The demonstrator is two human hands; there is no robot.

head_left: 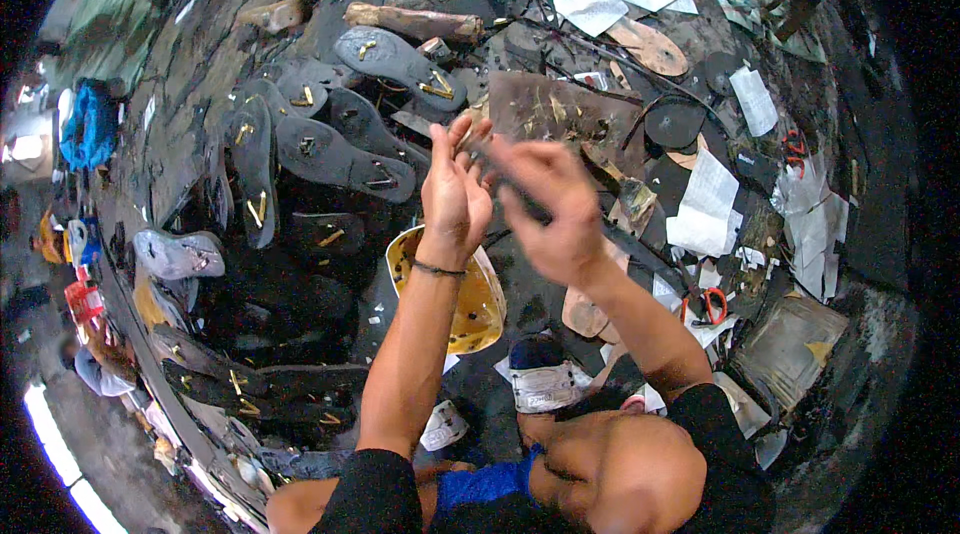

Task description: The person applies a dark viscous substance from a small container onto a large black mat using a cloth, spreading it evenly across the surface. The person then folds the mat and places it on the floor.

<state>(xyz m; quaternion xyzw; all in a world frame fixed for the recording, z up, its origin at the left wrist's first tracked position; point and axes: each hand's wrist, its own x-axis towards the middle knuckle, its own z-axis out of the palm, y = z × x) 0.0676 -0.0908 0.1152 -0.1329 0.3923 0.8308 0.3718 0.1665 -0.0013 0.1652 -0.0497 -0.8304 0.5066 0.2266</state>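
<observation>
My left hand (457,196) is raised over the work area, palm up, its fingers curled round something small that I cannot make out. My right hand (556,219) is closed on a dark, slim tool (520,182), whose far end reaches toward my left fingertips. Motion blurs the right hand and the tool, so its kind does not show. Below my left wrist sits a yellow tub (480,309) with small dark bits in it, partly covered by my forearm. Left of my hands lie several dark sandal soles (335,156), some bearing short yellowish strips.
A wooden billet (415,22) lies beyond the soles. Further right are a brown board (560,114), a tan insole (652,46), a black disc (674,122), white paper sheets (705,202) and orange-handled scissors (712,306). Another person (105,359) shows at the far left.
</observation>
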